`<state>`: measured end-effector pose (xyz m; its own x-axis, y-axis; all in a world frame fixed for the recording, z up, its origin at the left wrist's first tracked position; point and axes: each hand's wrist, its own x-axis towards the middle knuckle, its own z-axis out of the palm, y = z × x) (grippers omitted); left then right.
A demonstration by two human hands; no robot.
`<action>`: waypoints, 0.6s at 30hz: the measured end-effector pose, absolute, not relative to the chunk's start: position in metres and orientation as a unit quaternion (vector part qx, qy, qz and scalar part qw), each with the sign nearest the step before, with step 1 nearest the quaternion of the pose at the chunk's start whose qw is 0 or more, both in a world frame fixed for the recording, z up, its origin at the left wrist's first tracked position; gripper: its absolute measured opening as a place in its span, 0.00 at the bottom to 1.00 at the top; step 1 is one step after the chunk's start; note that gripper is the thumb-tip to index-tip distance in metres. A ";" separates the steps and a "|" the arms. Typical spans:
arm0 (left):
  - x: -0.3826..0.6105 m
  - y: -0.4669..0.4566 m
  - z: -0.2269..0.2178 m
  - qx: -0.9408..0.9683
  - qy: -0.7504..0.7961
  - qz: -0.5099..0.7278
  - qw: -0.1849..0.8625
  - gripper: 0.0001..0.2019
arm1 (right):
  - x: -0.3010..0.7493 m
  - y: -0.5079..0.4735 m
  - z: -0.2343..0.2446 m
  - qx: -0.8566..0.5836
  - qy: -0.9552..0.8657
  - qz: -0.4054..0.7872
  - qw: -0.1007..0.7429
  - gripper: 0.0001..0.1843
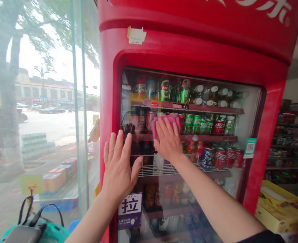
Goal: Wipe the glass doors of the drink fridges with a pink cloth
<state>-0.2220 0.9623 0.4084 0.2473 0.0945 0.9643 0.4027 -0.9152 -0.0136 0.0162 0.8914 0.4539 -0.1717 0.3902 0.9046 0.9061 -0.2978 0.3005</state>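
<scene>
A tall red drinks fridge (pixel 189 50) with a glass door (pixel 242 131) stands in front of me. My right hand (pixel 167 138) lies flat over a pink cloth (pixel 174 120), pressing it against the glass at the height of the middle shelves. My left hand (pixel 120 162) is spread, palm toward the door's left edge and red frame; its fingers hold nothing. Whether the left palm touches the surface I cannot tell. Behind the glass are rows of green cans (pixel 192 124), red cans (pixel 219 157) and bottles. A purple and white pull sticker (pixel 130 210) sits below my left hand.
To the left, a glass pane (pixel 78 101) looks onto a street. A grey device with cables (pixel 24 233) lies on something teal at lower left. Yellow cartons (pixel 277 202) stand at lower right, before stocked shelves (pixel 290 135). A QR code sticker (pixel 250 147) is on the door's right side.
</scene>
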 end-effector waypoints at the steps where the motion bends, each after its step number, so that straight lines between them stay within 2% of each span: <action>1: -0.223 0.963 0.408 -0.780 -0.162 -0.590 0.128 0.42 | 0.033 0.882 0.452 -0.620 -0.495 -0.548 0.264 0.44; 5: -0.229 0.968 0.406 -0.782 -0.168 -0.587 0.125 0.42 | 0.050 0.880 0.442 -0.658 -0.338 -0.562 0.370 0.46; 7: -0.231 0.970 0.407 -0.782 -0.169 -0.585 0.131 0.41 | 0.026 0.898 0.439 -0.652 -0.325 -0.560 0.393 0.45; 11: -0.232 0.975 0.410 -0.783 -0.178 -0.579 0.144 0.40 | -0.050 0.945 0.447 -0.636 -0.461 -0.522 0.332 0.42; 14: -0.230 0.977 0.414 -0.775 -0.188 -0.584 0.147 0.39 | -0.095 0.970 0.463 -0.599 -0.557 -0.509 0.269 0.36; 18: -0.219 0.974 0.420 -0.760 -0.197 -0.601 0.153 0.40 | -0.098 0.972 0.481 -0.570 -0.605 -0.509 0.222 0.34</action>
